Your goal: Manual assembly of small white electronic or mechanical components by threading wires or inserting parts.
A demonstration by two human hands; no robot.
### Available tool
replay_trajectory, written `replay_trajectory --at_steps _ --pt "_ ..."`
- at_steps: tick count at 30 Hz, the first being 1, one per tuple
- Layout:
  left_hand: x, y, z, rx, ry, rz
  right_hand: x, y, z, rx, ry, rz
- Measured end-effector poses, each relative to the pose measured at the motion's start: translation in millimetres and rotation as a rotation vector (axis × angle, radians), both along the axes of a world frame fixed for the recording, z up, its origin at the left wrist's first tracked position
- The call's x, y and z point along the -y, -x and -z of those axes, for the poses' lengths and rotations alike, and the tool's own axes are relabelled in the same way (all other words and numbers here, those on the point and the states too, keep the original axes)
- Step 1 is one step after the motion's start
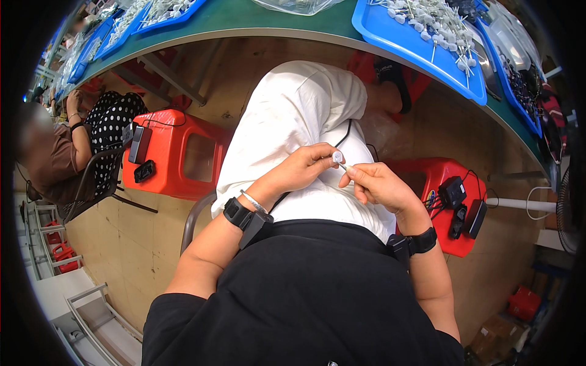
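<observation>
Above my lap, my left hand (304, 166) pinches a small white round-headed piece (337, 157) between thumb and fingertips. Close on its right, my right hand (383, 185) grips a thin stem (345, 168) that points up to the white head. Whether stem and head are one part or two is too small to tell. Similar white heads on thin stems (436, 38) lie heaped in a blue tray (390, 38) on the green table, beyond my hands to the right.
The green table (244, 17) curves across the far side, with more blue trays at both ends. Red stools (174, 146) with black devices stand left and right of me. A seated person (64, 146) is at the far left. A fan (567, 207) stands at the right edge.
</observation>
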State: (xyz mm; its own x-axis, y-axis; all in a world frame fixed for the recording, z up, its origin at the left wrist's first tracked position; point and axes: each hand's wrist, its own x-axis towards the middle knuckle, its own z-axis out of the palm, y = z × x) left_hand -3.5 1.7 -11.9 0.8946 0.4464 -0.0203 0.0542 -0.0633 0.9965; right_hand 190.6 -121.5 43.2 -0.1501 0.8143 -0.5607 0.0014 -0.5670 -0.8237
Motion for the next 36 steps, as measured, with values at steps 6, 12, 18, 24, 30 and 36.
replay_trajectory --at_steps 6,12,18,24,30,36 --pt "-0.1 0.1 -0.9 -0.006 -0.002 0.005 0.7 2.0 0.2 -0.008 -0.022 0.012" --pt "0.1 -0.3 -0.8 -0.003 0.000 0.005 1.0 2.2 -2.6 0.027 -0.033 -0.002" --pt "0.2 -0.1 -2.1 0.007 0.009 0.008 0.7 0.9 -0.6 0.017 -0.041 -0.008" --pt "-0.3 0.4 -3.7 0.004 -0.017 0.025 0.5 1.1 0.0 -0.031 -0.002 0.001" --pt "-0.6 0.9 -6.4 0.001 -0.019 0.038 1.9 2.4 7.5 0.006 -0.120 -0.010" --pt "-0.4 1.6 -4.6 0.009 0.010 0.009 4.6 12.3 8.2 0.335 -0.448 0.036"
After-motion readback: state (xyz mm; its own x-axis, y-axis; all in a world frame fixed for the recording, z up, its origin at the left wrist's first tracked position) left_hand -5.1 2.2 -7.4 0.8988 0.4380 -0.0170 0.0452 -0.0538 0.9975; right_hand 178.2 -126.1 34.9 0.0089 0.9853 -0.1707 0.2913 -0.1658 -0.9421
